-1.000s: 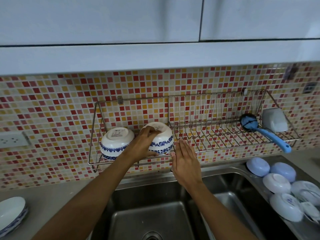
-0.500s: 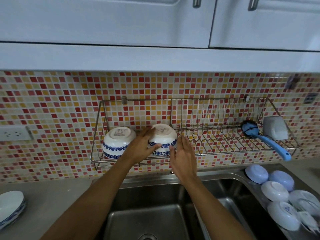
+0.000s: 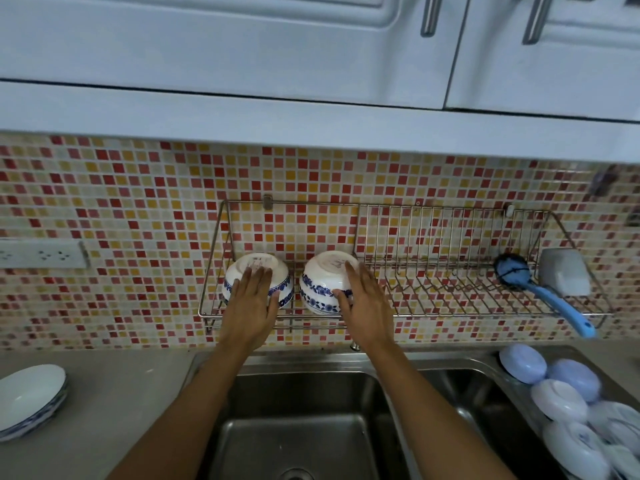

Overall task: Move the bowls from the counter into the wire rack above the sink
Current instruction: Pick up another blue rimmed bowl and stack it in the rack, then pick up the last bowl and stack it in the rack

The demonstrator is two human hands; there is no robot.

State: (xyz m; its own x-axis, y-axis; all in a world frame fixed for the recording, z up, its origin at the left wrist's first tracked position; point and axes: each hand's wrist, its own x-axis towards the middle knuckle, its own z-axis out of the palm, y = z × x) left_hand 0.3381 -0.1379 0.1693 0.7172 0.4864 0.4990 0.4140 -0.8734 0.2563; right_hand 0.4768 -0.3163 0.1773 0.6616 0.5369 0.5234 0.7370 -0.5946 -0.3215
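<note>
From the head view we see two upturned white bowls with blue floral bands in the wall-mounted steel wire rack (image 3: pixel 450 271). Our left hand (image 3: pixel 251 306) rests flat-fingered on the left bowl (image 3: pixel 256 277); our right hand (image 3: pixel 367 306) lies likewise against the right bowl (image 3: pixel 322 289).

White bowls (image 3: pixel 313 289), blue floral bands

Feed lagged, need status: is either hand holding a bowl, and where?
Neither grips. Left hand lies flat on the left bowl; right hand lies flat on the right bowl's side, in the rack.
</note>
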